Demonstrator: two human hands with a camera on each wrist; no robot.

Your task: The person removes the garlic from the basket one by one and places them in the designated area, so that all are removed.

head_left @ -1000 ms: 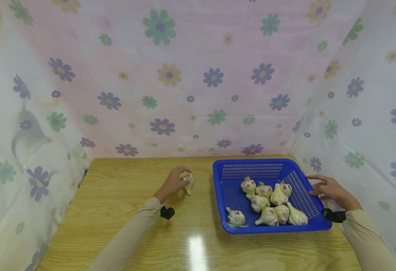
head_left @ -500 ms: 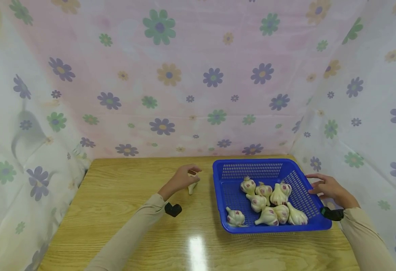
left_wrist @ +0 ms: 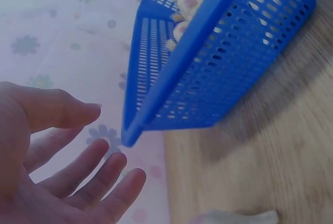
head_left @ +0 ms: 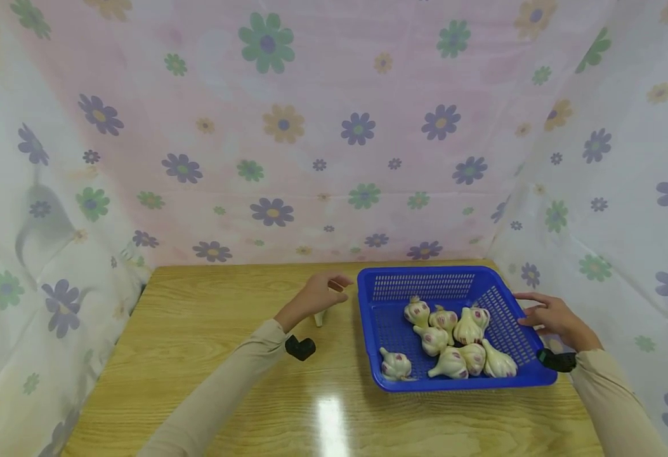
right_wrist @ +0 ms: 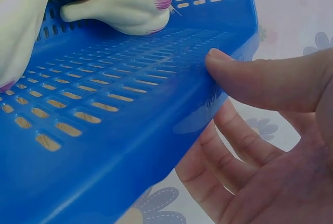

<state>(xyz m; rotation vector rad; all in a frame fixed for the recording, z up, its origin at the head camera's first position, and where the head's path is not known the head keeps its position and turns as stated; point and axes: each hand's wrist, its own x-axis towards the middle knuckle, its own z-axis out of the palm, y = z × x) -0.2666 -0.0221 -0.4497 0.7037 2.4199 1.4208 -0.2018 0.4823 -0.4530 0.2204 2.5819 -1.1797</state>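
My left hand [head_left: 318, 294] is held just left of the blue plastic basket [head_left: 465, 384], its fingers loosely extended with nothing between them. On the table under and behind it lies a single garlic bulb [head_left: 319, 318], mostly hidden by the hand; in the left wrist view only part of that bulb [left_wrist: 239, 218] shows at the bottom edge. Several garlic bulbs [head_left: 450, 363] with purple marks sit inside the basket. At the basket's right side my right hand [head_left: 556, 320] holds the rim, thumb [right_wrist: 250, 81] on top and fingers outside the wall.
A wooden table [head_left: 208, 317] carries the basket. Flower-printed cloth [head_left: 322, 127] hangs behind the table and along both sides. Each wrist wears a black device [head_left: 301, 348].
My left hand has left the loose garlic bulb and shifted right toward the basket, its fingers opening. The bulb stays on the table. The right hand keeps its place at the rim.
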